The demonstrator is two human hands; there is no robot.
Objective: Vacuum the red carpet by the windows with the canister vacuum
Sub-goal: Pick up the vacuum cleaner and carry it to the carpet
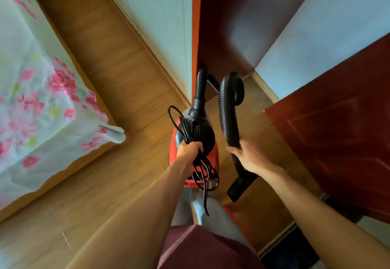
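Nearest: my dark red shorts [200,247], with both forearms reaching out over the wooden floor [105,180].

Left hand [188,150]: fingers curled tight round a bundle of black power cord [205,173]; loose loops hang below the fist. It sits on top of the canister vacuum [202,133], which has a red body and a black dome. I cannot tell if the canister touches the floor.

Right hand [249,159]: wrapped round the black tube just above the nozzle [240,186].

The ribbed hose [229,110] arcs ahead and back into the canister's front.

Left: bed with a floral cover [42,100]. Right: dark red door [337,142]. Ahead: orange door frame [196,36].
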